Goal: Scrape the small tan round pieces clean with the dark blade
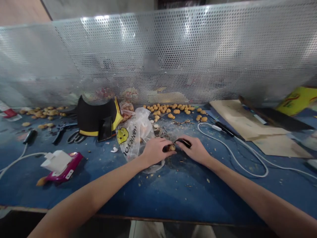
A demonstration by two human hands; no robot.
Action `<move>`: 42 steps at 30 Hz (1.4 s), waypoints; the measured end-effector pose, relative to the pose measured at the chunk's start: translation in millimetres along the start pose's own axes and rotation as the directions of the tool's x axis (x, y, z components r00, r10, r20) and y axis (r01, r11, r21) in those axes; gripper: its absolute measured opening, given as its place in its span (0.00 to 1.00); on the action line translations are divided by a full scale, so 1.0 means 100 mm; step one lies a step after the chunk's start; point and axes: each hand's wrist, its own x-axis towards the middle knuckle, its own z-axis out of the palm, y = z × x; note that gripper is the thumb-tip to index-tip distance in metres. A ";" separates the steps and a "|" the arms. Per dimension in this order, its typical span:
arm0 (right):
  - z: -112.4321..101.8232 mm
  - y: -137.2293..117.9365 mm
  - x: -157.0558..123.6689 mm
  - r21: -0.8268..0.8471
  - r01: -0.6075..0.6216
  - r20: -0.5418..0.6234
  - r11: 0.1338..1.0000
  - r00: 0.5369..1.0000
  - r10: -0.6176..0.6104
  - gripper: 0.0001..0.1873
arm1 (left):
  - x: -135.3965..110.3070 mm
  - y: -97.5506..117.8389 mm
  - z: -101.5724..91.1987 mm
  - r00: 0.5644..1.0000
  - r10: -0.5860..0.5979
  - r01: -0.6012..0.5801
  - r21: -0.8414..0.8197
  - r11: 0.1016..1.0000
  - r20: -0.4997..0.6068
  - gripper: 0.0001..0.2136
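My left hand [158, 151] is closed around a small tan round fruit [172, 147], which looks like a longan, held between thumb and fingertips just above the table. My right hand [191, 149] is closed on a slim dark curved tool [183, 142]; its tip points at the fruit, and its exact kind cannot be made out. Whether tip and fruit touch is not clear. Beside my left hand lies a clear plastic bag [138, 132] with a yellow print and lettering. Small twigs and scraps [160, 132] lie just beyond both hands.
Several loose tan fruits [173, 107] lie along the perforated metal screen [185, 56]. Left are a black and yellow holder [95, 115], scissors [75, 137] and a white plug [56, 162] on a purple box. A white cable [230, 155] and cardboard [237, 115] lie on the right.
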 end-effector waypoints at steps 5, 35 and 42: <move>-0.01 -0.01 0.03 0.078 -0.003 0.033 0.997 0.999 0.000 0.11 | 0.00 -0.01 0.00 1.000 -0.003 0.003 0.023 1.000 -0.021 0.18; 0.00 -0.04 0.03 0.075 0.053 -0.037 0.996 0.998 -0.050 0.06 | 0.03 -0.01 0.03 0.997 -0.075 0.075 0.033 0.997 -0.020 0.18; 0.03 0.01 0.01 0.059 0.057 0.008 0.997 0.998 -0.057 0.06 | 0.02 -0.01 0.03 0.998 -0.064 0.065 0.067 0.996 -0.013 0.17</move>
